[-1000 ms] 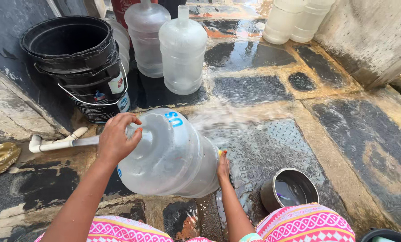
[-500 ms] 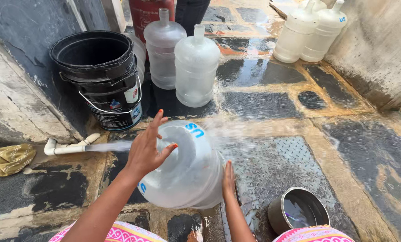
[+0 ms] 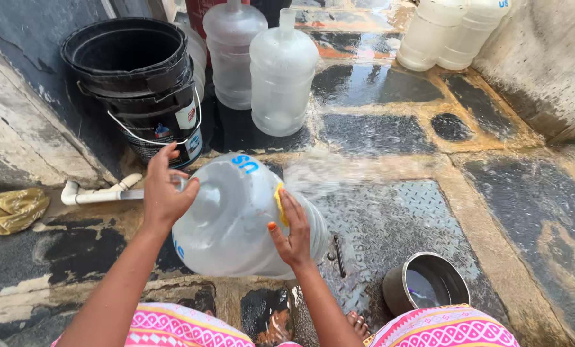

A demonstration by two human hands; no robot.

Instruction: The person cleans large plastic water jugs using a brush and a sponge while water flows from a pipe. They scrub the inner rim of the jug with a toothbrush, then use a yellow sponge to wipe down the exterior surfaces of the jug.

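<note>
A large clear plastic water jug [image 3: 236, 218] lies tilted on its side in front of me, its neck pointing left toward a white pipe [image 3: 98, 191]. My left hand [image 3: 164, 193] grips the jug near its neck and shoulder. My right hand [image 3: 292, 228] presses a yellow sponge [image 3: 278, 204] against the jug's side, fingers spread over it. Water sprays off to the right across the wet metal plate [image 3: 390, 225].
Stacked black buckets [image 3: 136, 83] stand at the back left. Two clear jugs [image 3: 261, 64] stand upright behind, and more whitish jugs [image 3: 451, 32] at the back right by a wall. A metal pot [image 3: 425, 289] with water sits at lower right. A yellow rag [image 3: 11, 209] lies left.
My right hand moved from under the jug's base up onto its side with the sponge. The jug has turned and my left hand has closed on its neck end.
</note>
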